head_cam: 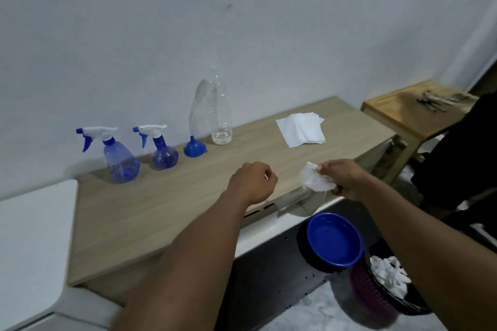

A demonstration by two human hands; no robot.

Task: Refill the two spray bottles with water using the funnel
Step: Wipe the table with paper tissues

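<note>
Left hand hovers fisted and empty, right hand pinches a crumpled tissue partly hiding its fingers; larger spray bottle, smaller spray bottle and funnel stand by the wall.

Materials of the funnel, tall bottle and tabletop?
The funnel looks like opaque blue plastic, slightly glossy. The tall bottle is clear thin plastic: see-through, one side dented. The tabletop shows pale matte wood grain, probably laminate, possibly wood.
</note>
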